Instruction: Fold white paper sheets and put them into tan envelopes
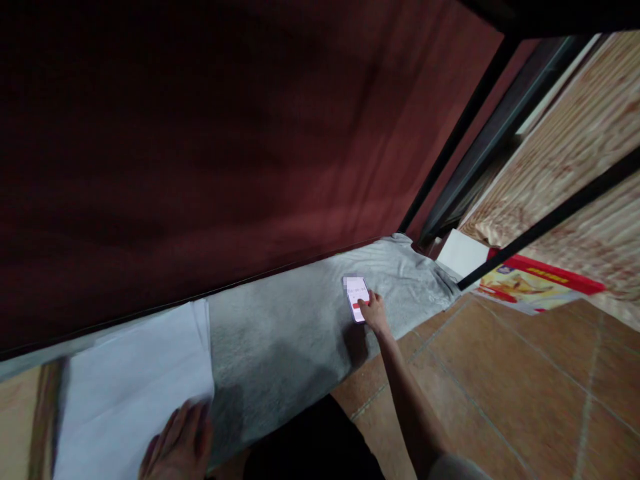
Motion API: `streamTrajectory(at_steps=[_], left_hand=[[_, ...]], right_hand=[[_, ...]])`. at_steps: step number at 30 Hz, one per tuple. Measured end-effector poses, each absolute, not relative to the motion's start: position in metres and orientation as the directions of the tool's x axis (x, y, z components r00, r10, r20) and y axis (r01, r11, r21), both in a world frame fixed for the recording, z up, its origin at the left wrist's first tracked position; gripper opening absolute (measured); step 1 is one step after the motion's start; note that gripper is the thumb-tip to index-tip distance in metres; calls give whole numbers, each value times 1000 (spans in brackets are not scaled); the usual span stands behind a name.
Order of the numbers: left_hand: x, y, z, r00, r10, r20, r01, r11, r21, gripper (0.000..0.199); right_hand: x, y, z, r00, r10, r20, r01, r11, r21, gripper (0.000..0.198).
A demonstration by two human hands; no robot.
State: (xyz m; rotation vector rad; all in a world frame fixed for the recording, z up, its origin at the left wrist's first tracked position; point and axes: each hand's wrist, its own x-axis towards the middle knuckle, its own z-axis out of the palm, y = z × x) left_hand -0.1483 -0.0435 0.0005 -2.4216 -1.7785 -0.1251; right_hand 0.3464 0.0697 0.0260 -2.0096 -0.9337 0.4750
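Note:
My left hand (179, 443) rests at the lower right edge of a stack of white paper (135, 380), fingers stretched out and close together. My right hand (375, 312) is at a lit phone (354, 303), closed at its lower right side with the thumb over the red button on the screen. The screen shows a row of digits, too blurred to read surely. A dark shadow falls below the phone, and whether it touches the cloth under it is hard to tell. Both paper and phone are over a grey cloth (280, 333) covering a long narrow surface.
A wooden board or box edge (25, 413) stands left of the paper. Behind the cloth rises a dark red panel (225, 167). Black metal bars (463, 130) frame the right side. Beyond them are a white box (463, 253) and a red-yellow printed package (537, 283) on the tiled floor (500, 373).

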Motion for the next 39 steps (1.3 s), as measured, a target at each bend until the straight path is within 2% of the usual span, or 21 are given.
streamTrajectory(at_steps=[4,7,9,12,13,14,15,17,19,20,22,24,26,31,34,39], left_hand=[[-139,-38,19,234,947,218,952,-269,148,35],[-132,-34,35,-2,988,155,927,-57,372,30],[-130,-31,42,-199,976,89,869,134,477,30],[-129,-30,48,-424,906,8,746,344,570,37],[-129,-30,50,-472,882,-2,711,381,591,40],[-129,-32,52,-502,865,8,688,394,609,41],[-127,-34,54,-506,861,56,695,369,617,42],[-120,-41,60,-399,879,261,799,194,569,40],[-105,-47,65,-152,856,494,908,-76,411,35],[-96,-50,68,-4,845,535,929,-195,314,30],[-77,-51,71,144,808,572,938,-295,182,26],[-61,-51,71,195,807,557,942,-312,121,27],[-51,-50,69,205,812,547,948,-303,94,28],[-48,-56,62,233,831,505,952,-302,57,33],[-55,-56,59,221,836,502,959,-279,43,35],[-73,-53,54,134,817,561,971,-221,90,34]], right_hand=[[323,59,24,644,758,107,546,-357,-758,54],[293,51,20,531,817,225,616,-191,-764,52],[265,45,17,433,877,208,522,-56,-851,49],[216,34,14,281,945,166,448,24,-894,44],[199,30,14,231,962,148,411,41,-911,43],[184,27,14,187,978,89,288,32,-957,42],[169,24,14,145,987,63,243,26,-970,40],[144,19,16,72,997,26,182,12,-983,35],[124,16,21,1,999,-38,88,-38,-995,33],[116,15,24,-37,995,-89,15,-88,-996,34],[103,14,33,-125,971,-206,-144,-223,-964,34],[93,14,41,-224,931,-287,-257,-341,-904,32],[86,17,46,-271,917,-293,-271,-365,-891,29],[60,34,40,-189,942,-278,-131,-305,-943,20],[34,47,33,-192,936,-293,-68,-311,-948,4],[4,58,33,-159,954,-253,47,-248,-968,14]])
